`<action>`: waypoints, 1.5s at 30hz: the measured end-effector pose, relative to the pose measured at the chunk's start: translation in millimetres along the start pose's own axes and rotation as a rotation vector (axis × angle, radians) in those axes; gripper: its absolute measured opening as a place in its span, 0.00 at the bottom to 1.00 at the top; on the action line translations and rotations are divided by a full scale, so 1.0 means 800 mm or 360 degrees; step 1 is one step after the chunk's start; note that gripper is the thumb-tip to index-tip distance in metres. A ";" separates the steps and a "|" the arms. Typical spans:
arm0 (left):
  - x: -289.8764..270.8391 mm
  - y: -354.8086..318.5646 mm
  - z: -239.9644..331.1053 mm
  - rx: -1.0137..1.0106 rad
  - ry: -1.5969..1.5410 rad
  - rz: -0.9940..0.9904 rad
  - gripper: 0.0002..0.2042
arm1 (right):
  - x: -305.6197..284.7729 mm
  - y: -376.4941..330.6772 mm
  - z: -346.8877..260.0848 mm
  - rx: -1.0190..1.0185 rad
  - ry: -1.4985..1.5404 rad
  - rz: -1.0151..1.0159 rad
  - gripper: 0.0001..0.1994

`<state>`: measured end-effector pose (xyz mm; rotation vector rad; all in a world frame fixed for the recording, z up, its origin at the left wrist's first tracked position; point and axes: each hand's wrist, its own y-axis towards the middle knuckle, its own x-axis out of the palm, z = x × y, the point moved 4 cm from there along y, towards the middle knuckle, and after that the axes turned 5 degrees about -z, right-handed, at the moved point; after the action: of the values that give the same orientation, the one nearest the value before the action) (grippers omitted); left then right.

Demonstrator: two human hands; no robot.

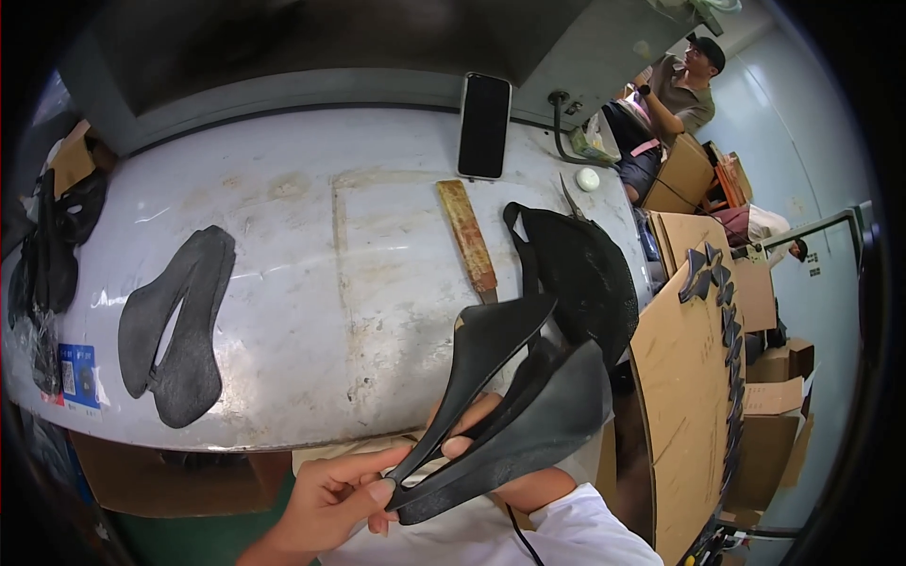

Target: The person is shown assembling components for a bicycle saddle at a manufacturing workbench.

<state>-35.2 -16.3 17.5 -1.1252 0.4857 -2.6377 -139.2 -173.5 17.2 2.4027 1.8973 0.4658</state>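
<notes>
I hold a black bicycle saddle [552,415] over the near edge of the worktable, its narrow nose toward my left hand. My left hand [330,500] pinches the tip of the nose between thumb and fingers. From beneath, my right hand [470,420] grips the saddle; its fingers show through the long central slot, while its palm is hidden. A second dark grey saddle or saddle cover [200,358] lies flat at the left of the table. Beyond the held saddle lies a tool with a worn yellow-brown handle [464,231], its far end partly covered by the saddle.
A black cloth item with a strap [585,269] lies at right, beside a thin curved metal point [570,198] and a white round object [587,179]. A phone [484,127] leans at the back. Cardboard [675,377] with several black pieces stands right; another person [689,94] sits beyond.
</notes>
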 end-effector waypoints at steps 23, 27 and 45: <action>0.016 0.004 -0.001 0.0268 0.0148 0.0275 0.16 | 0.008 0.006 0.016 -0.0056 0.0429 0.0353 0.09; 0.020 0.006 -0.003 0.0313 0.0309 0.0272 0.16 | -0.006 0.001 0.010 0.0340 0.0480 0.0346 0.07; 0.019 0.060 0.019 0.0866 -0.0112 0.0401 0.34 | 0.014 -0.041 0.024 0.0436 0.0817 0.0182 0.07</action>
<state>-30.1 -68.2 18.7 -0.9054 -0.1029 -2.2915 -163.2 -151.6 -5.7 2.7842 2.1337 0.9711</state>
